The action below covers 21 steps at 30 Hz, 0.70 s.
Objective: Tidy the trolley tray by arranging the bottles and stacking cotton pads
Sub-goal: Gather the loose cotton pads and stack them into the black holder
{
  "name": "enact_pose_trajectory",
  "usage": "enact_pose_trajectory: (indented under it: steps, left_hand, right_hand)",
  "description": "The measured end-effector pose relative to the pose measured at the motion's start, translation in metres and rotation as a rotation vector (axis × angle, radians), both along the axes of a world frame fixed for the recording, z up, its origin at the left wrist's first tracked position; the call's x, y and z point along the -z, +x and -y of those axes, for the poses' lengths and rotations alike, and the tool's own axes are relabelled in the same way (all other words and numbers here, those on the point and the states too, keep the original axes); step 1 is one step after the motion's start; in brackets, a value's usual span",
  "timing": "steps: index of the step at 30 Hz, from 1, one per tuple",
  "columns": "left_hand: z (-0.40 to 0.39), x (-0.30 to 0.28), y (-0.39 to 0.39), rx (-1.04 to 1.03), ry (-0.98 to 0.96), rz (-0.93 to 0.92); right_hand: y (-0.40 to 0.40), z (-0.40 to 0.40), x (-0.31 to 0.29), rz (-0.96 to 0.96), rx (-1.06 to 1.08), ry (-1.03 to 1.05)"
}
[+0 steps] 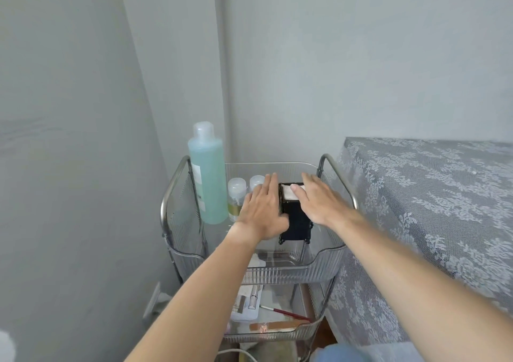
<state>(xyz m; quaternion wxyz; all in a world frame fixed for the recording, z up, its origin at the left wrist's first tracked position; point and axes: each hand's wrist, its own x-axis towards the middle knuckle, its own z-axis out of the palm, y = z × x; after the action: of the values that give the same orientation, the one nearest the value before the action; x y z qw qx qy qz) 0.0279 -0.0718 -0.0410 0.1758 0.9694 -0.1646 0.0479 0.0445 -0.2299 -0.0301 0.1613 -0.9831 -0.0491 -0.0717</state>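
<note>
The clear ribbed trolley tray [280, 271] holds a tall bottle of blue-green liquid [208, 178] at its back left. Two small clear-capped bottles [236, 195] stand beside it, partly hidden by my left hand [262, 209]. A black box [296, 220] stands in the tray's middle with white cotton pads [288, 192] showing at its top. My left hand lies flat against the box's left side, fingers extended. My right hand [319, 203] presses against the box's right side, its fingers reaching onto the cotton pads. Whether the hands lift the box cannot be told.
A lower trolley shelf [277, 331] carries a red-handled tool, a nail file and small packets. A bed with a grey lace cover [433, 203] stands close on the right. Grey walls close in behind and on the left. Metal trolley handles [337, 172] rise at both sides.
</note>
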Motion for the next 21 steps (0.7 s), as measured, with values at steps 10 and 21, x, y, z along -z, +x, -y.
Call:
enact_pose_trajectory:
  steps: [10, 21]
  left_hand:
    - [-0.018, 0.043, -0.025, -0.177, -0.199, -0.133]
    - [0.019, 0.043, 0.001, -0.173, -0.479, -0.169]
  right_hand:
    - [-0.020, -0.024, 0.018, 0.123, 0.011, -0.040]
    - [0.006, -0.026, 0.012, 0.000, -0.020, -0.115]
